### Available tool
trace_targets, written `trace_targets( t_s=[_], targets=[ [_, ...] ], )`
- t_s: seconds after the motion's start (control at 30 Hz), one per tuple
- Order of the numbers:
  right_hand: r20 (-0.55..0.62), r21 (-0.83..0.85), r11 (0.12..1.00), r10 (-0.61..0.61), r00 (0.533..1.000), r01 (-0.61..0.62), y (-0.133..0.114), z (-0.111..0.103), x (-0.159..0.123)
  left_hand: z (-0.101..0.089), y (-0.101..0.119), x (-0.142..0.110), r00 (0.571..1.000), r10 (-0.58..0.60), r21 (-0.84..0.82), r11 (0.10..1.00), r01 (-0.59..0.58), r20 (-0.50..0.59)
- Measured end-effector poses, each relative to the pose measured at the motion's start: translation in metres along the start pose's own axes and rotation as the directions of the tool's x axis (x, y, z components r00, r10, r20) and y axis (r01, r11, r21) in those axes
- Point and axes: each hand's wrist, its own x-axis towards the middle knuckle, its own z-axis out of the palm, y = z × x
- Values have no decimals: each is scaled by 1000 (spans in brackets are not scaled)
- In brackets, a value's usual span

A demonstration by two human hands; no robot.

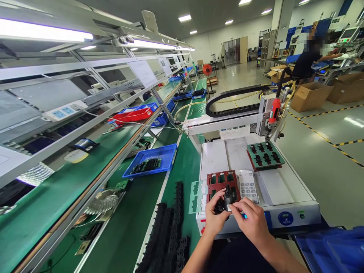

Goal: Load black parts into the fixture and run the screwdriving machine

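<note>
My left hand [214, 216] and my right hand [251, 222] meet at the front of a white benchtop machine [284, 197]. Together they pinch small black plastic parts [226, 201] over the near end of a dark red fixture tray [222, 180] with rectangular pockets. My left fingers curl round one black part from the left. My right fingers press at it from the right. A second fixture, green on red [265, 154], holds several black parts under the machine's red-bodied driver head [274, 110]. A white perforated sheet [248, 185] lies beside the red tray.
Stacks of black plastic parts [170, 235] lie on the green bench at my left. A blue tray [152, 161] of black parts sits further up. Shelving with lights runs along the left. A person sits at the far right among cardboard boxes [311, 94]. A blue bin [335, 248] is at lower right.
</note>
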Motion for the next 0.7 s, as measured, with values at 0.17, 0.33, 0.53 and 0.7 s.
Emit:
trace_targets(
  t_s=[0.17, 0.33, 0.53, 0.7],
  targets=[
    [63, 127, 943, 303, 951, -309, 23, -11, 4, 6, -3, 4, 999, 10, -6, 1000, -10, 38],
    [171, 117, 875, 448, 877, -470, 23, -34, -10, 27, 0, 1, 930, 220, 145, 952, -271, 295],
    [-18, 634, 591, 656, 754, -499, 47, -54, -55, 106, 16, 17, 743, 133, 48, 975, -217, 655],
    [-220, 972, 234, 937, 273, -19, 68, -145, -132, 208, 57, -2, 398, -369, 97, 823, 559, 840]
  ],
)
